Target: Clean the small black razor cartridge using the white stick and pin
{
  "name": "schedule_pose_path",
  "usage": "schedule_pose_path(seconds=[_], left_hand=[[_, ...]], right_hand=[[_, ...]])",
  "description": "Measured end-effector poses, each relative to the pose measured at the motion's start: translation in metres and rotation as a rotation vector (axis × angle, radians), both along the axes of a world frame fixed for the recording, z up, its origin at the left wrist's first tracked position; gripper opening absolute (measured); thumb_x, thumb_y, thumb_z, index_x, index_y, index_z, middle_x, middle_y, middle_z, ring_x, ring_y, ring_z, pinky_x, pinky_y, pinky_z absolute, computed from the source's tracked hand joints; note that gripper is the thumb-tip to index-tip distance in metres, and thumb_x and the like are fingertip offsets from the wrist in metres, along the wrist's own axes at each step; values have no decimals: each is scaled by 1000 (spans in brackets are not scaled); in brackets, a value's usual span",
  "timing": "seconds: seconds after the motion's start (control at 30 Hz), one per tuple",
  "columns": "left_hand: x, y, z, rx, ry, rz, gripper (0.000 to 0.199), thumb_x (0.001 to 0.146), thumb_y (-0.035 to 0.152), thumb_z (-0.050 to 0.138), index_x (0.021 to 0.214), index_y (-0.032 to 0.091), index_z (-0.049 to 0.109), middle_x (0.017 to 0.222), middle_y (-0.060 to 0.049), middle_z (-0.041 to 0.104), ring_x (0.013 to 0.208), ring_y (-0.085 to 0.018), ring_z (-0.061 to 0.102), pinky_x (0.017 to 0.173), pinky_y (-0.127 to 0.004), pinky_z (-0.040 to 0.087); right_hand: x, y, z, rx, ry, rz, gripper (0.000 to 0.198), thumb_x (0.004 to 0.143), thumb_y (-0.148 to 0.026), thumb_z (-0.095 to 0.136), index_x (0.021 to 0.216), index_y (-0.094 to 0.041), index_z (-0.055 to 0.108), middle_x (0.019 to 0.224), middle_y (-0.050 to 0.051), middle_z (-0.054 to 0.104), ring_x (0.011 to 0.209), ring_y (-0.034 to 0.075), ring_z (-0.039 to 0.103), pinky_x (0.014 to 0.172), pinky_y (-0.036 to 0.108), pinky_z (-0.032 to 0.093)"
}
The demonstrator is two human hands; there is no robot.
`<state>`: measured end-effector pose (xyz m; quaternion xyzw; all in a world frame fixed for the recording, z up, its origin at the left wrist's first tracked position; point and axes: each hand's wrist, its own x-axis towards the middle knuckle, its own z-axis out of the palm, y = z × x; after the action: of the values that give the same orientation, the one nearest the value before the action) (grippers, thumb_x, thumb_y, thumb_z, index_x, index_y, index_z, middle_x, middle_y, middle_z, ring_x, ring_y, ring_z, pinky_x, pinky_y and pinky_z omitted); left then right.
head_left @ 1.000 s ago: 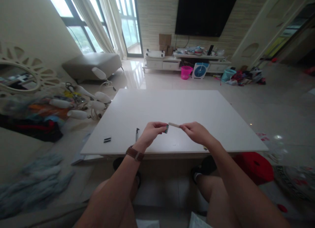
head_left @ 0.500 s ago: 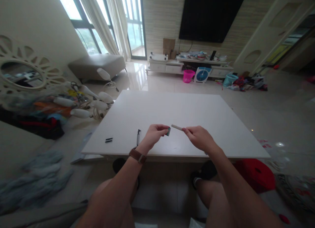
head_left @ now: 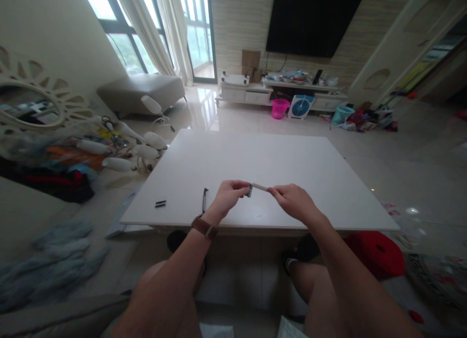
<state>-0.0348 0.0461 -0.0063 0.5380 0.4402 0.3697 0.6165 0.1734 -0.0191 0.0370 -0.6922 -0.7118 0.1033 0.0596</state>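
Note:
Over the front part of the white table (head_left: 251, 158), my left hand (head_left: 226, 198) pinches a small green circuit board (head_left: 250, 191) between thumb and fingers. My right hand (head_left: 293, 200) is closed around one end of a slim light-grey stick (head_left: 260, 186), whose exact kind I cannot make out. The stick's far end points left and meets the board's upper edge, or comes very close to it. A thin black cable-like piece (head_left: 204, 199) lies on the table by my left wrist. Farther left, two short black strips (head_left: 160, 204) lie side by side.
Left of the table stands a lamp with white shades (head_left: 146, 152). A red stool-like object (head_left: 379, 254) is beside the front right corner. Across the floor are a pink bin (head_left: 279, 109), a blue-and-white fan (head_left: 301, 106) and a low cabinet (head_left: 241, 96).
The light-grey stick has moved slightly left, closing the gap to the circuit board. Both hands keep their grips, and the camera view has shifted a little.

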Motion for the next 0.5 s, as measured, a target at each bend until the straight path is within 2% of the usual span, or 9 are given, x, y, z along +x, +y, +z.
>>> schedule_pose_path(seconds=[0.1, 0.23, 0.37, 0.4, 0.5], left_hand=[[0, -1, 1, -22, -10, -6, 22, 69, 27, 75, 87, 14, 77, 82, -8, 74, 73, -16, 62, 67, -29, 46], [-1, 0, -1, -37, -55, 28, 23, 67, 26, 76, 87, 14, 77, 80, -8, 74, 73, -16, 62, 69, -30, 46], [-3, 2, -2, -28, -45, 57, 23, 68, 27, 76, 87, 15, 77, 82, -8, 74, 75, -16, 62, 69, -30, 46], [-3, 2, -2, -30, -42, 49, 23, 68, 27, 76, 88, 15, 77, 82, -8, 74, 75, -17, 63, 69, -30, 46], [-4, 2, -2, -33, -50, 9, 24, 68, 28, 76, 88, 15, 77, 82, -8, 74, 75, -17, 63, 69, -30, 46]], right_hand=[[2, 0, 2, 42, -41, -77, 53, 99, -53, 31, 86, -23, 73, 79, 7, 70, 66, 17, 57, 56, 28, 23], [-6, -4, 0, 0, 39, 25, 54, 100, -53, 31, 81, -22, 71, 75, 6, 69, 64, 16, 55, 56, 28, 24], [-10, -6, 1, -161, 145, 163, 51, 98, -53, 38, 73, -20, 68, 71, 5, 68, 61, 15, 53, 56, 28, 24], [-9, -6, 2, -154, 171, 177, 51, 98, -53, 38, 72, -20, 67, 69, 5, 67, 60, 15, 52, 56, 28, 25], [-5, -5, 4, 5, 212, 114, 54, 100, -51, 32, 73, -19, 65, 66, 4, 64, 60, 15, 50, 58, 27, 25]])
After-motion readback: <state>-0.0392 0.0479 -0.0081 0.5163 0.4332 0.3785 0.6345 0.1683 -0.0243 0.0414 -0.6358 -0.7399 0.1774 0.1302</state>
